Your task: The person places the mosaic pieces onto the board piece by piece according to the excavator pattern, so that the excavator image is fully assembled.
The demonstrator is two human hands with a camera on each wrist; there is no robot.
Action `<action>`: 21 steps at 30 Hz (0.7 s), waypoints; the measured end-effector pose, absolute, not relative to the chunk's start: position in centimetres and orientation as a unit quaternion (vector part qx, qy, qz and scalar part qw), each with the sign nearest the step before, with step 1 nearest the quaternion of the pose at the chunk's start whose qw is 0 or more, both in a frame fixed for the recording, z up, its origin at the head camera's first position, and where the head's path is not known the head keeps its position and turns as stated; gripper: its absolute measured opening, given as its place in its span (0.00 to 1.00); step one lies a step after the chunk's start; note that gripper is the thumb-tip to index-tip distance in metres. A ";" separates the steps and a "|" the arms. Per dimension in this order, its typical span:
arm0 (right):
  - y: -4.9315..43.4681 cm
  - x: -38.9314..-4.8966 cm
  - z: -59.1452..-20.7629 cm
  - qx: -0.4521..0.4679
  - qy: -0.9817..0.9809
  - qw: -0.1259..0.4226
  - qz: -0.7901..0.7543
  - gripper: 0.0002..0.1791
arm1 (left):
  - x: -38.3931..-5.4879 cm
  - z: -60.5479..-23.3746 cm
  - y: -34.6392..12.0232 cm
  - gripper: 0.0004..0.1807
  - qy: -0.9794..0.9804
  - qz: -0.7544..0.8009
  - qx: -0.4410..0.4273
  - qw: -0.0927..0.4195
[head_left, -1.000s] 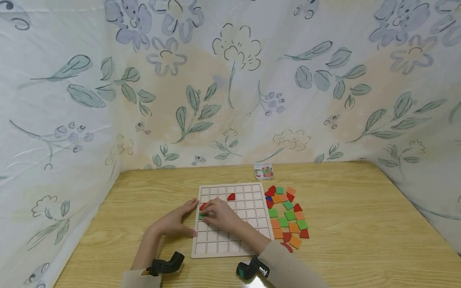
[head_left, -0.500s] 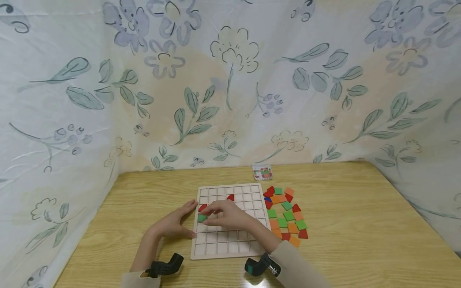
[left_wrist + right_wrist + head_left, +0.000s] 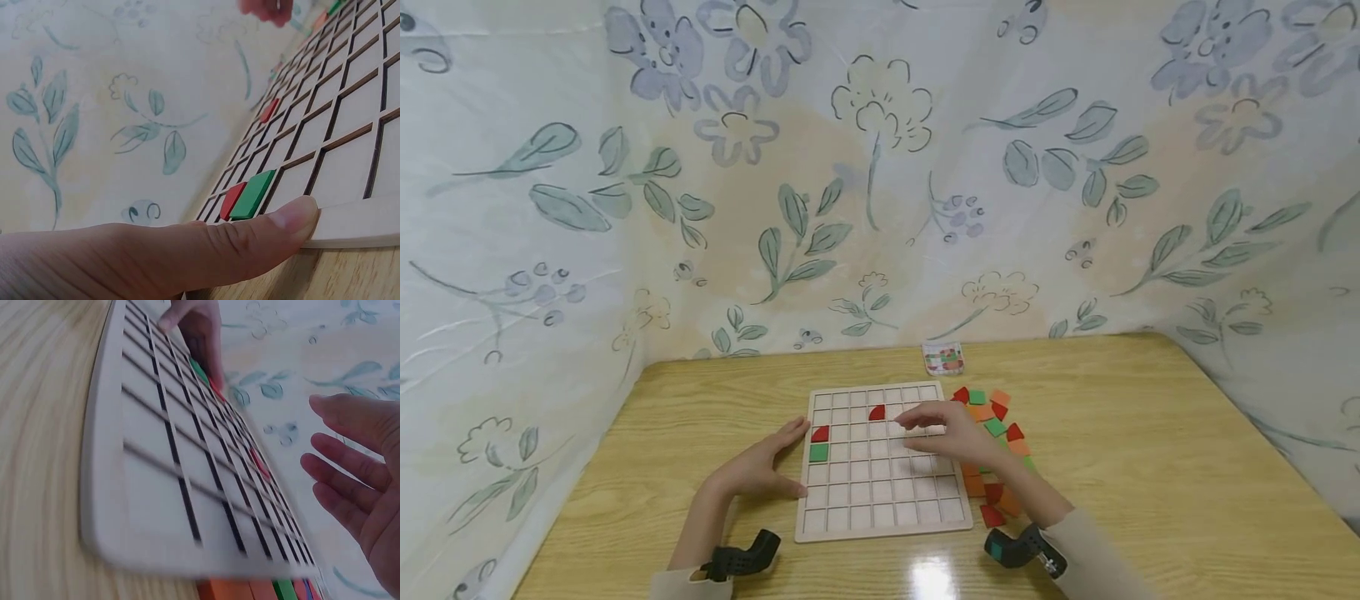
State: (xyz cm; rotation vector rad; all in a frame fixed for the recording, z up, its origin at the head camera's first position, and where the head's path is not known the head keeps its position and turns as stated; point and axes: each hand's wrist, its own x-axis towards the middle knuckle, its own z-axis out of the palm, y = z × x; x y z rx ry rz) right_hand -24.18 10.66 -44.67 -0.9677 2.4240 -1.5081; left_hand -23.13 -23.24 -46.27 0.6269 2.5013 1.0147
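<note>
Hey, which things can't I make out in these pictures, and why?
Head view: how many loose pieces there are; the right hand and forearm cover some.
Head view: the exact design on the card; too small.
Left wrist view: most of the right hand; cut off by the top edge.
Right wrist view: the full loose pieces; cut off by the bottom edge.

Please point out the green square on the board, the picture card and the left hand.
Green square (image 3: 818, 452), head view: middle of its top face.
Picture card (image 3: 943, 359), head view: its printed face.
Left hand (image 3: 760, 466), head view: back of hand.
</note>
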 end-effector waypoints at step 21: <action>21.7 -24.0 -46.8 -0.215 0.879 0.015 -0.426 0.15 | -23.1 -46.6 -23.2 0.54 0.888 0.360 0.219 0.184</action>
